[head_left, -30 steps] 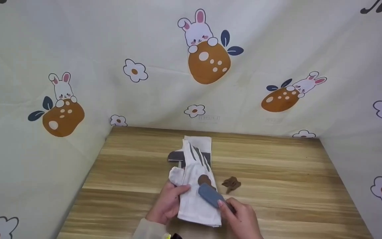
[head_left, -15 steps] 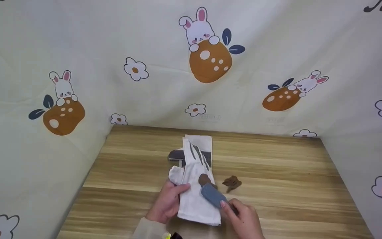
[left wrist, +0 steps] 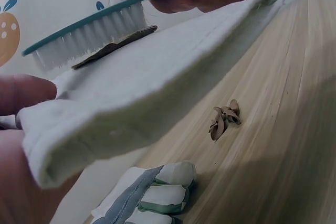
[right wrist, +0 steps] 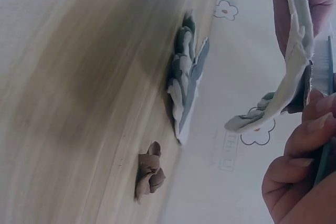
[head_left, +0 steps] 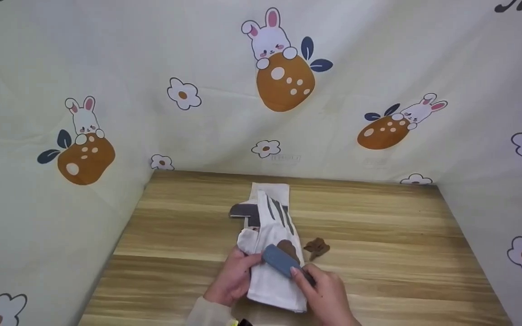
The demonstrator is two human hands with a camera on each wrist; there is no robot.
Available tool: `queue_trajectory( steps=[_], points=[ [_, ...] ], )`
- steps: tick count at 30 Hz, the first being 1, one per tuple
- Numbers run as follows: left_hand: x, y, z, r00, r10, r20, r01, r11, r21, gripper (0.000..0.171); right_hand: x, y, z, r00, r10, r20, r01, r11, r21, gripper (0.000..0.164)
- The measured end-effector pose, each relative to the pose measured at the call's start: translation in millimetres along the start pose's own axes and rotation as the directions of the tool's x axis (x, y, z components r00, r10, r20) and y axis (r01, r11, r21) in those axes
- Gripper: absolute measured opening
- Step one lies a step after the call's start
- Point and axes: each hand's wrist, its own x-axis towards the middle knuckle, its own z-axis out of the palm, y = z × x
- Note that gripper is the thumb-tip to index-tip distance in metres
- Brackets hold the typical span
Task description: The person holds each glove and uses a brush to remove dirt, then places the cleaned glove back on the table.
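A white work glove (head_left: 272, 285) with dark stripes on its back is held up above the table by my left hand (head_left: 236, 274), thumb on top and fingers underneath. A flat brown smear (head_left: 288, 248) lies on the glove's back. My right hand (head_left: 326, 290) grips a blue-green scrub brush (head_left: 281, 261) by its handle. In the left wrist view the white bristles (left wrist: 84, 40) point down at the glove, right at the edge of the brown smear (left wrist: 113, 47). In the right wrist view, the fingers wrap around the brush handle (right wrist: 324, 163).
Beyond the held glove, a second white and grey glove (head_left: 245, 209) lies flat on the wooden table (head_left: 175, 235). A crumpled brown clump (head_left: 316, 247) sits to the right of the held glove. Printed cloth walls (head_left: 215, 131) enclose the table's back and sides.
The brush has slid a little right, then back left across the glove. The held glove has shifted slightly to the right with my left hand. The brown clump stays put.
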Motion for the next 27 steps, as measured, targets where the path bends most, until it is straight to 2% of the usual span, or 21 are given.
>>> queue_trajectory(
  steps=[4, 11, 18, 27],
  points=[
    [0.7, 0.3, -0.3, 1.0, 0.002, 0.003, -0.002, 1.0, -0.022, 0.058, 1, 2, -1, 1.0, 0.028, -0.001, -0.028, 1.0, -0.01, 0.037],
    [0.8, 0.6, 0.8, 1.0, 0.019, -0.015, -0.019, 0.999, -0.028, 0.052, -2, 9, -2, 0.999, 0.017, -0.048, -0.018, 0.999, -0.026, 0.033],
    [1.1, 2.8, 1.1, 0.999, 0.006, -0.05, -0.007, 1.0, -0.029, 0.054, -2, 12, -4, 0.994, 0.103, 0.025, -0.103, 0.995, 0.001, 0.041],
    [1.0, 5.1, 0.3, 0.999, 0.019, -0.039, -0.021, 0.999, -0.049, 0.055, -2, 14, -8, 0.982, 0.168, 0.089, -0.173, 0.984, 0.044, 0.047]
  ],
)
